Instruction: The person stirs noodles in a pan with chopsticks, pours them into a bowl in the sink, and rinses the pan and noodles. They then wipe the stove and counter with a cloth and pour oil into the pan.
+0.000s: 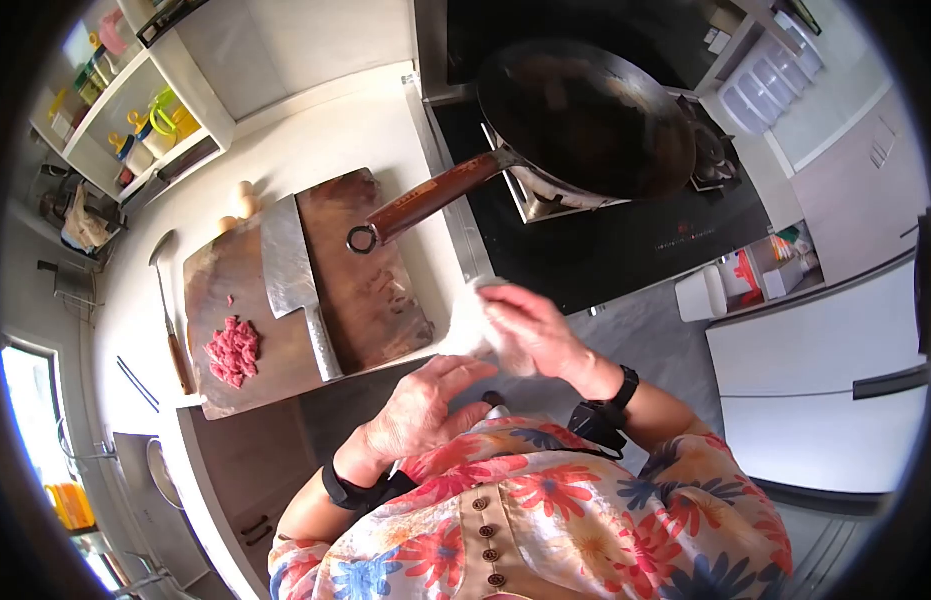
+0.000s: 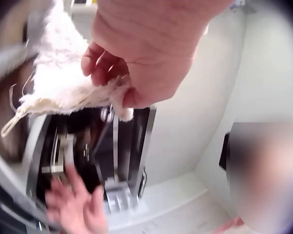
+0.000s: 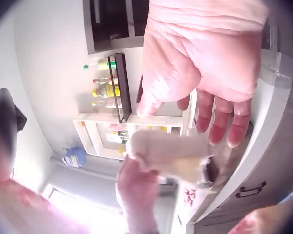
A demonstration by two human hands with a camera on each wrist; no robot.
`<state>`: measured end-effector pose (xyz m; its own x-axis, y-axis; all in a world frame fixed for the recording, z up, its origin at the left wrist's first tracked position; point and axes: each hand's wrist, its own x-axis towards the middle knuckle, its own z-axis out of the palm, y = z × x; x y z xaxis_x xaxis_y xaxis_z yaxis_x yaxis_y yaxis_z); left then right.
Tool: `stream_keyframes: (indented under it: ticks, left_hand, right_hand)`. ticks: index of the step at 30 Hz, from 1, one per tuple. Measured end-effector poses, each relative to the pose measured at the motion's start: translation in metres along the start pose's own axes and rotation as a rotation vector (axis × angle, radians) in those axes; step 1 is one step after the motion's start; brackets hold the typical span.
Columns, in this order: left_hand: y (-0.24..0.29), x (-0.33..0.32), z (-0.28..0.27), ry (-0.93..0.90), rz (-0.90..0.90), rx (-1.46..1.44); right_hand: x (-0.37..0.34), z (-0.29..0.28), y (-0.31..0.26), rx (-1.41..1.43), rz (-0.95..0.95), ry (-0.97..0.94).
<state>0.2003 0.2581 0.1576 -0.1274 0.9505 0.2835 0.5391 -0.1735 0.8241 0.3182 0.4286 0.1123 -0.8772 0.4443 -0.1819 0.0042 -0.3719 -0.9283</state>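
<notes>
- Shaggy white cloth [image 2: 58,73], upper left in the left wrist view; mere pale blur in the head view.
- Pinching its edge with the left hand [image 2: 141,53].
- Right hand [image 3: 202,68] loosely extended, creased palm hidden from the head view.

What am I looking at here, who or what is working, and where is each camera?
There's no robot here, just someone's own two hands. The left hand pinches a white cloth, and the right hand is open nearby. The wide picture comes from a head camera; the other two come from a camera on each wrist. On the counter is a cutting board with a cleaver and chopped raw meat; a long spoon lies beside it. A pan sits over the stove.
</notes>
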Motion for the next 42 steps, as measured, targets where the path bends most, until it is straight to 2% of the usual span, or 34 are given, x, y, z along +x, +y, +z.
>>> stream_keyframes:
  ticks: [2,3,4,5,6,7,8,9,11,13,17,20,21,22,23,24,25,27,29,31,34,38,42]
  left_hand:
    - [-0.002,-0.006,0.002,-0.067,-0.118,-0.003]
    - [-0.003,-0.014,-0.002,-0.056,-0.262,-0.033]
    - [-0.010,-0.024,-0.006,-0.021,-0.322,-0.027]
    - [-0.018,-0.034,-0.009,0.012,-0.378,-0.019]
    - [-0.021,-0.041,-0.013,0.012,-0.376,-0.013]
    - [-0.023,-0.049,-0.017,0.044,-0.464,-0.030]
    - [-0.024,-0.053,-0.018,0.075,-0.551,-0.048]
    - [-0.023,-0.056,-0.020,0.072,-0.548,-0.043]
    - [-0.022,-0.059,-0.026,0.114,-0.583,-0.053]
    - [-0.024,-0.063,-0.029,0.127,-0.560,-0.039]
    - [-0.028,-0.066,-0.040,0.172,-0.536,-0.019]
    - [-0.029,-0.064,-0.049,0.158,-0.559,-0.042]
    - [-0.029,-0.064,-0.052,0.143,-0.584,-0.062]
    - [-0.031,-0.063,-0.053,0.129,-0.581,-0.060]
    - [-0.036,-0.059,-0.054,0.190,-0.574,-0.183]
    - [-0.038,-0.053,-0.055,0.255,-0.562,-0.306]
    - [-0.039,-0.044,-0.058,0.250,-0.553,-0.305]
    - [-0.037,-0.020,-0.065,0.399,-0.467,-0.546]
    - [-0.032,0.006,-0.072,0.442,-0.447,-0.595]
    - [-0.028,0.028,-0.075,0.477,-0.454,-0.574]
    - [-0.033,0.052,-0.076,0.492,-0.444,-0.693]
    - [-0.036,0.073,-0.076,0.526,-0.437,-0.793]
    - [-0.033,0.084,-0.079,0.542,-0.465,-0.743]
  right_hand:
    - [0.001,-0.027,-0.003,-0.111,-0.139,0.099]
    - [0.003,-0.035,-0.006,-0.205,-0.198,0.145]
    - [0.002,-0.036,-0.016,-0.343,-0.196,0.160]
    - [0.008,-0.037,-0.014,-0.341,-0.199,0.154]
    - [0.017,-0.036,-0.007,-0.731,-0.375,0.073]
    - [0.026,-0.035,0.004,-1.122,-0.548,-0.011]
    - [0.036,-0.034,0.022,-1.366,-0.394,-0.080]
    - [0.045,-0.027,0.033,-1.523,-0.291,-0.094]
    - [0.077,-0.025,0.054,-1.633,-0.311,-0.047]
    - [0.115,-0.029,0.054,-1.633,-0.311,-0.030]
    - [0.179,-0.030,0.026,-1.610,-0.142,-0.058]
    - [0.232,-0.042,0.042,-1.582,-0.097,-0.016]
    - [0.230,-0.038,0.040,-1.575,-0.092,-0.001]
    - [0.224,-0.031,0.033,-1.601,-0.007,-0.018]
    - [0.217,-0.025,0.025,-1.627,0.080,-0.037]
    - [0.203,-0.019,0.023,-1.560,0.036,0.026]
    - [0.182,-0.015,0.021,-1.640,-0.064,0.013]
    - [0.160,-0.021,0.035,-1.696,-0.125,-0.066]
    - [0.123,-0.022,0.036,-1.701,-0.189,-0.097]
    - [0.089,-0.021,0.034,-1.662,-0.179,-0.150]
    - [0.050,-0.019,0.033,-1.663,-0.199,-0.177]
    - [0.043,-0.022,0.032,-1.584,-0.202,-0.181]
    - [0.044,-0.023,0.032,-1.580,-0.181,-0.192]
